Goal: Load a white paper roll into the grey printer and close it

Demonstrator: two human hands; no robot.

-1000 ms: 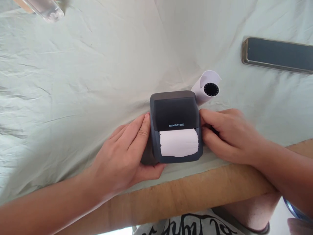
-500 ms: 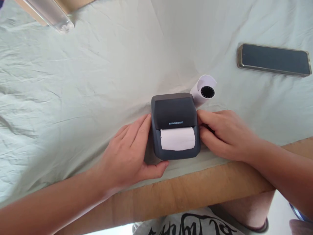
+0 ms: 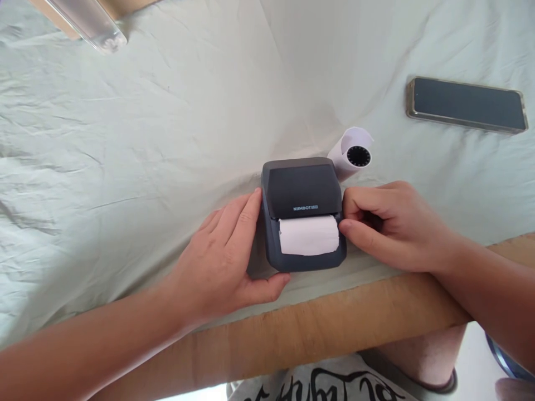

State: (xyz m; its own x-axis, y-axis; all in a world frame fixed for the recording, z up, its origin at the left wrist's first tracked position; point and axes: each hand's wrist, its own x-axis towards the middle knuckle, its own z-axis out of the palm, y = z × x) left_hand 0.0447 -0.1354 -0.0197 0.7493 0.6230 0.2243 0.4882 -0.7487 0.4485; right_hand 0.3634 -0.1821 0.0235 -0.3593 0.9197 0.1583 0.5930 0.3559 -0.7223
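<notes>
A dark label printer (image 3: 304, 189) lies on the pale cloth, with a strip of white paper (image 3: 309, 236) coming out over its front. My left hand (image 3: 223, 259) is wrapped round the printer's left side and lower left corner, fingertips on the left edge and thumb along the front edge. At the right side, my right hand (image 3: 388, 225) has its fingers curled, with thumb and forefinger against the printer's edge; the side they touch is partly hidden. Just behind the printer's right back corner is a white paper roll (image 3: 343, 159) with a black core end.
A phone (image 3: 468, 104) in a clear case lies at the right back. Toward the left back, a clear plastic object (image 3: 94, 28) rests by a brown board (image 3: 127, 6). The table's wooden edge (image 3: 292, 328) runs along the near side, above the person's lap.
The printer and roll appear slightly farther right in view. My right thumb has risen a little along the printer's right edge. My left hand keeps nearly the same hold.
</notes>
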